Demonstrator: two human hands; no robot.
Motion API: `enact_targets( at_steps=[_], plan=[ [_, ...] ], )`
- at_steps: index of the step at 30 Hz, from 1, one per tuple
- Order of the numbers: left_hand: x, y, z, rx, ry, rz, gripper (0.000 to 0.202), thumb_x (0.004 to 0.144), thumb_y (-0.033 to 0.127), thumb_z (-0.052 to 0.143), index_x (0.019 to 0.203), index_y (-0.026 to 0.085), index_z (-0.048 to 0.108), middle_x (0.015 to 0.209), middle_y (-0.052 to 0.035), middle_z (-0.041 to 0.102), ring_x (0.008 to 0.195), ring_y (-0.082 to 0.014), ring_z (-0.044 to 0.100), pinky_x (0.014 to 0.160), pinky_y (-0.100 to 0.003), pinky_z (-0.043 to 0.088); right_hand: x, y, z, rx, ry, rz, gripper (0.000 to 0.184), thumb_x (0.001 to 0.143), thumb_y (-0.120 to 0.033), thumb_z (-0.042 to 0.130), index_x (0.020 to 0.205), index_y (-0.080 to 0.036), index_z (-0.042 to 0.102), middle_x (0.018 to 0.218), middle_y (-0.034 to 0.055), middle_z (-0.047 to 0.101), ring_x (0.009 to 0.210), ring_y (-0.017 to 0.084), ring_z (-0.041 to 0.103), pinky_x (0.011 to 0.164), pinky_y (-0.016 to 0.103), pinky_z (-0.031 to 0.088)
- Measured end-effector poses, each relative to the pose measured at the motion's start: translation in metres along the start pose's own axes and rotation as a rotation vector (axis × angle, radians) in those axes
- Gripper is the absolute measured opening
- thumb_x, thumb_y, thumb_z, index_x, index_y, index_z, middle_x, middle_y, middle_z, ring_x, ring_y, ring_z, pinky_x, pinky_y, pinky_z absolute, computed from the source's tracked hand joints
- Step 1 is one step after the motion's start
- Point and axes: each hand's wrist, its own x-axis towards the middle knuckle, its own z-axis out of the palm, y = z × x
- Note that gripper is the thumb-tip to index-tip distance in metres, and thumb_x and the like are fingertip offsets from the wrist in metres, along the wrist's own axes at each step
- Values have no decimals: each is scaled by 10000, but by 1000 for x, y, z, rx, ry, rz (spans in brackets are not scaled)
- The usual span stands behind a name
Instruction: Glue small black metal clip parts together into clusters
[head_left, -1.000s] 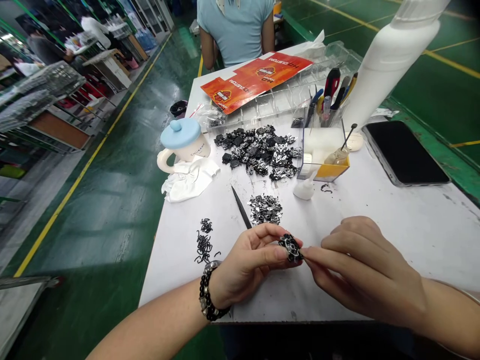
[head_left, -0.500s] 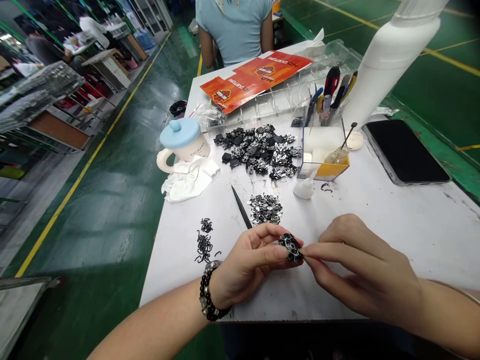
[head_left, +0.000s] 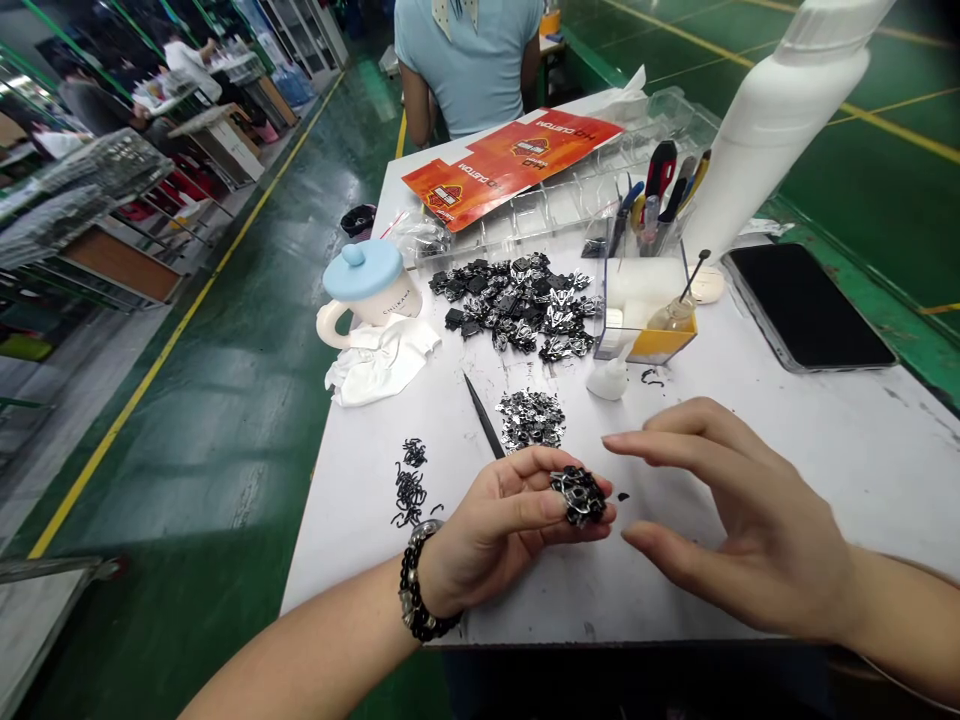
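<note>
My left hand (head_left: pixel 517 510) is closed around a small black-and-silver part (head_left: pixel 579 496), pinched between thumb and fingers. To its right my right hand (head_left: pixel 731 530) is open, thumb and forefinger spread well apart. A tiny black piece (head_left: pixel 623 497) shows in the gap between the two hands; whether it lies on the table or is in the air I cannot tell. Just beyond the left hand is a pile of small silver-and-black pieces (head_left: pixel 531 418), with a black pointed tool (head_left: pixel 484 415) beside it. Small curved black pieces (head_left: pixel 409 490) lie left of the hand.
Farther back are a heap of black-and-silver parts (head_left: pixel 517 300), a lidded mug (head_left: pixel 367 280), crumpled tissue (head_left: pixel 382 362) and orange printed cards (head_left: pixel 510 165). A clear tool box (head_left: pixel 645 310), white squeeze bottle (head_left: pixel 609 378), tall white bottle (head_left: pixel 772 130) and phone (head_left: pixel 810 305) stand or lie right. A person sits beyond the table.
My right hand has let go of the part's edge, drawn back to the right and spread its fingers. A tiny black piece now shows between the hands. The left hand keeps its hold.
</note>
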Motion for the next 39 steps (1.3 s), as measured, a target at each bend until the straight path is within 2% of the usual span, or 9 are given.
enact_targets(
  at_steps=[5,10,13,15,19,20,22,28,39],
  plan=[
    [0,-1,-4,42,-74,-2,352,738,171,731,1057,131,588,970,-98,712,849,-161,689,802,-260,513,2,6,2,166,-179,74,350,837,-269,643,1175,-217,570,998,59,478,957,168,501,816,314,492],
    [0,-4,-6,95,-136,-32,362,749,215,727,1067,156,564,982,-95,698,910,-161,663,834,-264,476,2,8,4,322,-211,89,246,846,-217,629,1088,-230,589,976,41,482,927,146,506,805,285,480],
    [-2,-3,-8,296,-127,25,370,774,305,698,1093,178,562,1063,-110,657,963,-212,641,862,-328,469,2,11,3,347,-214,119,194,841,-211,629,1031,-224,596,963,37,476,905,149,501,794,290,460],
    [-4,-1,-10,600,-56,226,388,787,316,665,1141,191,565,1184,-126,588,1069,-259,588,924,-385,447,3,13,3,344,-219,141,166,837,-219,633,999,-234,596,963,30,478,901,148,498,801,291,440],
    [-4,7,-14,1339,-41,941,551,649,192,710,1180,164,566,1219,-145,543,1146,-301,515,1005,-462,407,5,15,2,400,-289,243,143,816,-273,661,941,-258,594,965,9,481,903,139,501,814,278,406],
    [-4,9,-14,1456,-60,1065,570,617,164,717,1167,155,569,1179,-143,567,1120,-294,533,992,-467,425,5,15,2,417,-314,262,141,811,-280,666,930,-263,594,956,3,481,899,135,500,812,274,400],
    [-1,11,-13,1582,-66,1184,515,620,131,703,1119,151,579,1088,-122,621,1064,-265,574,960,-451,464,6,14,3,435,-339,275,128,808,-275,668,914,-268,597,940,-6,481,894,129,495,806,266,392],
    [2,13,-6,1620,-116,1240,388,663,104,661,1041,166,602,914,-53,700,903,-199,641,884,-381,523,5,12,6,434,-357,276,140,808,-257,663,933,-278,603,929,-16,481,885,120,489,807,265,387],
    [-5,13,-5,1723,-130,1188,274,695,101,674,953,191,644,875,-41,729,924,-214,637,791,-361,498,7,12,10,438,-359,304,88,815,-280,658,880,-259,602,914,-20,490,872,116,496,799,255,395]
  ],
)
